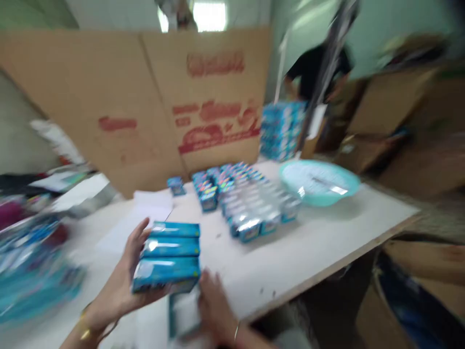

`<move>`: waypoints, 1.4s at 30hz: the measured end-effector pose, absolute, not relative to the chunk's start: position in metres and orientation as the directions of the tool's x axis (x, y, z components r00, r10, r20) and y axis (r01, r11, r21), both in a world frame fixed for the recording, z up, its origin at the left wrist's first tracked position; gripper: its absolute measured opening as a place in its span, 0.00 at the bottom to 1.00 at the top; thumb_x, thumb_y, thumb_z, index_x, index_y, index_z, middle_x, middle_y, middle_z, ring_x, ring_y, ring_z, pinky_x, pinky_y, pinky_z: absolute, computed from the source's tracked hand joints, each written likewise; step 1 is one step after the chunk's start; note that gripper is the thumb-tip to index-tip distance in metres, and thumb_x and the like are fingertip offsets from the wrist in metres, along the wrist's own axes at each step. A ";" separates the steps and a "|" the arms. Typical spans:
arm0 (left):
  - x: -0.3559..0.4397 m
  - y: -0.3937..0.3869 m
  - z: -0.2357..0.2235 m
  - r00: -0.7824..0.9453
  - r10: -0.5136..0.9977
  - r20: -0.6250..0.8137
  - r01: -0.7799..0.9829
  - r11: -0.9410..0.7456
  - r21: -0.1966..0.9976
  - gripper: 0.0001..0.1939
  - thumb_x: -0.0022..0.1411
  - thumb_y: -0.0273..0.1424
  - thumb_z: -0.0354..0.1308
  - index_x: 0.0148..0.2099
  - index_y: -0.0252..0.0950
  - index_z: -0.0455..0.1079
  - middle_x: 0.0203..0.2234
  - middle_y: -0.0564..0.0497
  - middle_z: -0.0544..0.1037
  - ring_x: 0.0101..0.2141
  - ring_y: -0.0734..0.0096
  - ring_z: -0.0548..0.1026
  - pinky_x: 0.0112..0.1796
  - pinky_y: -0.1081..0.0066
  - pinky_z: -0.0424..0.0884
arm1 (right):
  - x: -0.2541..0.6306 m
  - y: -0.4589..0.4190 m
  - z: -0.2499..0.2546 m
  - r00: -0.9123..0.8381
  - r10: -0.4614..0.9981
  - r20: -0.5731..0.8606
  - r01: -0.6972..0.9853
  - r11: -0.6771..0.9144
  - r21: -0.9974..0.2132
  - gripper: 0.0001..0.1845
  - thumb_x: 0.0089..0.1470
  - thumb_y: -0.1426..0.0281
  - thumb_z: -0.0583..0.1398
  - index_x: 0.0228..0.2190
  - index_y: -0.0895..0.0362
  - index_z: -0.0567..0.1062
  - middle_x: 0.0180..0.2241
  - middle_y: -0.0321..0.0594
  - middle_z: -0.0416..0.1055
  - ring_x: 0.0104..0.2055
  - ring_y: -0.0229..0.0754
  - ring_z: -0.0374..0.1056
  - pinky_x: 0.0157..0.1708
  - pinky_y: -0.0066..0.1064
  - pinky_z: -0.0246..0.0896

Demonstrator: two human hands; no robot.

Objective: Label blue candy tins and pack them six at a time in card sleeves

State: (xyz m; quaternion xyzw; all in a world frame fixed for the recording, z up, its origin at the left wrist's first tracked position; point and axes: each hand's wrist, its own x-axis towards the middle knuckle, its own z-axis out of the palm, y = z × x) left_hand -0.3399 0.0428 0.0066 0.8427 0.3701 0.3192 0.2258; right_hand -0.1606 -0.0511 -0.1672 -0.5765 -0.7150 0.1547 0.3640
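My left hand (119,283) is wrapped round a stack of three flat blue boxes (169,257), holding it just above the white table (327,242). My right hand (214,308) lies low beside it, fingers resting on a further box (183,312) that sits on the table under the stack. The picture is smeared by motion, so the right fingers' grip is unclear. Farther back, several small blue boxes (240,198) stand in close rows on the table.
A big brown cardboard sheet with red print (145,106) stands behind the table. A teal bowl (319,182) sits at the right, a tall pile of blue boxes (281,128) behind it. Blue packets (32,271) lie left. A person in black (316,68) works beyond. Cartons (399,106) fill the right.
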 end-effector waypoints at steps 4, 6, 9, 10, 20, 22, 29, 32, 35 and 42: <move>-0.368 -0.011 -0.030 0.591 0.773 0.231 0.435 -0.546 0.716 0.60 0.39 0.51 0.67 0.68 0.48 0.37 0.62 0.44 0.55 0.59 0.42 0.59 0.55 0.48 0.62 | -0.168 -0.067 -0.201 -0.068 0.963 0.262 0.649 0.242 -0.721 0.27 0.61 0.70 0.44 0.61 0.55 0.58 0.60 0.46 0.59 0.65 0.50 0.45 0.61 0.58 0.39; -0.372 -0.021 -0.050 0.600 0.776 0.195 0.476 -0.542 0.692 0.58 0.41 0.48 0.68 0.67 0.45 0.39 0.61 0.42 0.54 0.58 0.46 0.59 0.56 0.51 0.60 | -0.167 -0.070 -0.209 -0.056 0.960 0.273 0.634 0.246 -0.733 0.28 0.62 0.69 0.43 0.63 0.54 0.53 0.61 0.45 0.57 0.66 0.48 0.44 0.62 0.57 0.38; -0.371 -0.022 -0.063 0.645 0.743 0.178 0.559 -0.618 0.553 0.54 0.42 0.44 0.68 0.66 0.41 0.43 0.58 0.41 0.58 0.57 0.50 0.59 0.56 0.53 0.58 | -0.163 -0.072 -0.208 -0.063 0.964 0.259 0.634 0.239 -0.736 0.29 0.63 0.67 0.44 0.64 0.54 0.49 0.62 0.43 0.55 0.66 0.48 0.44 0.62 0.56 0.39; -0.370 -0.021 -0.062 0.662 0.731 0.167 0.585 -0.643 0.494 0.53 0.42 0.43 0.67 0.66 0.40 0.45 0.56 0.41 0.60 0.56 0.50 0.59 0.55 0.53 0.58 | -0.163 -0.072 -0.206 -0.068 0.966 0.249 0.637 0.234 -0.734 0.29 0.63 0.67 0.44 0.64 0.54 0.48 0.62 0.43 0.54 0.66 0.48 0.44 0.63 0.55 0.38; -0.325 -0.031 -0.039 0.674 0.732 -0.096 0.738 -0.673 0.044 0.50 0.41 0.38 0.63 0.66 0.41 0.49 0.54 0.38 0.63 0.52 0.45 0.62 0.46 0.53 0.61 | -0.155 -0.077 -0.186 -0.163 0.960 0.227 0.633 0.278 -0.722 0.29 0.64 0.67 0.42 0.65 0.50 0.43 0.64 0.38 0.49 0.67 0.45 0.38 0.63 0.55 0.37; -0.322 -0.033 -0.041 0.667 0.736 -0.115 0.742 -0.670 0.007 0.50 0.42 0.38 0.63 0.67 0.42 0.48 0.56 0.38 0.62 0.54 0.44 0.60 0.49 0.52 0.60 | -0.154 -0.077 -0.186 -0.172 0.956 0.237 0.636 0.292 -0.714 0.29 0.64 0.67 0.43 0.65 0.52 0.45 0.64 0.40 0.50 0.67 0.46 0.38 0.63 0.55 0.37; -0.330 -0.026 -0.063 0.729 0.682 0.053 0.683 -0.722 -0.108 0.48 0.47 0.48 0.61 0.67 0.43 0.48 0.66 0.43 0.49 0.64 0.43 0.44 0.60 0.44 0.35 | -0.155 -0.075 -0.167 -0.146 0.947 0.285 0.671 0.307 -0.675 0.32 0.63 0.67 0.44 0.65 0.55 0.38 0.65 0.44 0.45 0.68 0.46 0.37 0.63 0.51 0.42; -0.331 -0.018 -0.070 0.775 0.629 0.065 0.632 -0.768 -0.103 0.54 0.43 0.58 0.59 0.68 0.40 0.47 0.64 0.41 0.53 0.64 0.43 0.48 0.60 0.43 0.32 | -0.125 -0.053 -0.137 -0.091 0.917 0.388 0.728 0.328 -0.602 0.30 0.63 0.64 0.47 0.64 0.54 0.46 0.65 0.42 0.46 0.68 0.45 0.35 0.63 0.51 0.41; -0.327 -0.014 -0.065 0.810 0.573 0.122 0.583 -0.808 -0.081 0.57 0.44 0.64 0.53 0.68 0.37 0.44 0.64 0.38 0.53 0.64 0.41 0.47 0.59 0.41 0.33 | -0.063 -0.011 -0.099 0.014 0.862 0.507 0.834 0.270 -0.482 0.26 0.63 0.62 0.48 0.61 0.53 0.58 0.64 0.42 0.51 0.68 0.46 0.34 0.63 0.53 0.33; -0.289 -0.030 -0.025 0.737 0.609 0.292 0.602 -0.789 0.125 0.37 0.63 0.45 0.50 0.69 0.44 0.39 0.66 0.43 0.45 0.65 0.48 0.44 0.59 0.43 0.50 | 0.072 0.076 -0.087 0.288 0.942 0.171 0.898 -0.204 -0.391 0.28 0.56 0.53 0.57 0.55 0.51 0.67 0.63 0.43 0.52 0.67 0.57 0.39 0.61 0.61 0.29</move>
